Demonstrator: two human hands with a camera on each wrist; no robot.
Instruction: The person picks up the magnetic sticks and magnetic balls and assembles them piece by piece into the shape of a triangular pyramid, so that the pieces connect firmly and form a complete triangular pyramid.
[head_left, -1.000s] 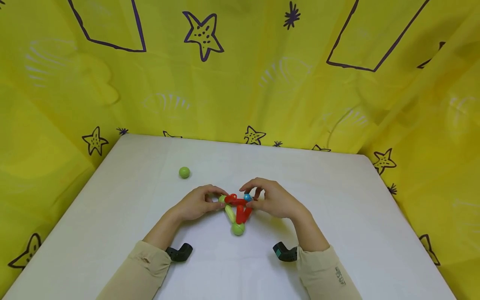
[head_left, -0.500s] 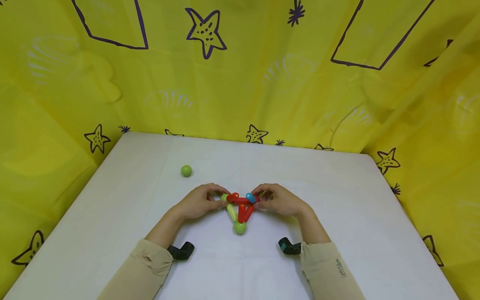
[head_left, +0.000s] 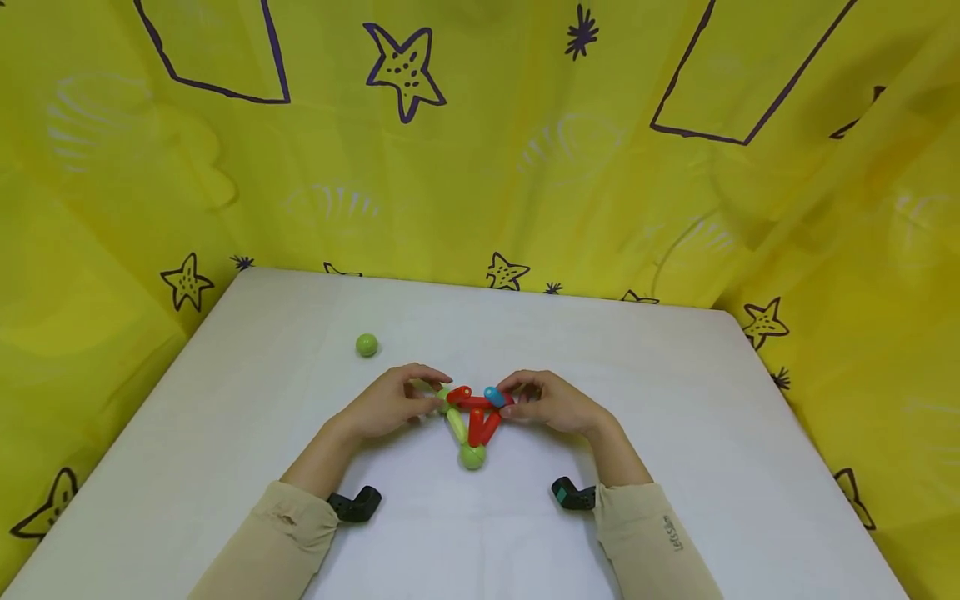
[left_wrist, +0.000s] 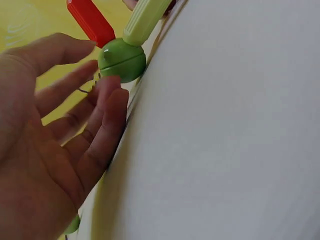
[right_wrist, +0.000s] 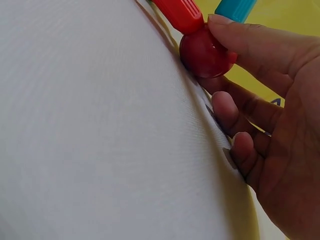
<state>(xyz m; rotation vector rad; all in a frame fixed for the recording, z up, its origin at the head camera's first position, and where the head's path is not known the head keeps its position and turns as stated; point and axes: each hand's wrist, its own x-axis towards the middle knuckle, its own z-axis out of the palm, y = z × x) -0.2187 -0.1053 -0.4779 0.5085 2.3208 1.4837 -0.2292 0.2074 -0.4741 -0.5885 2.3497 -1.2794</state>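
Hands steadying rod-and-ball frame (head_left: pixel 471 421) at mid-table (head_left: pixel 675 433): left hand (head_left: pixel 390 407), fingers relaxed, touching green ball (left_wrist: pixel 121 59); right hand (head_left: pixel 551 402) pinching red ball (right_wrist: pixel 206 54). Assembly seeming underway; next move likely needing spare green ball (head_left: pixel 367 344), lying well apart.

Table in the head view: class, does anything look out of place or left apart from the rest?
One green ball lies alone on the white table, behind and left of the rod-and-ball toy between the left hand and right hand. Nothing looks spilled or broken.
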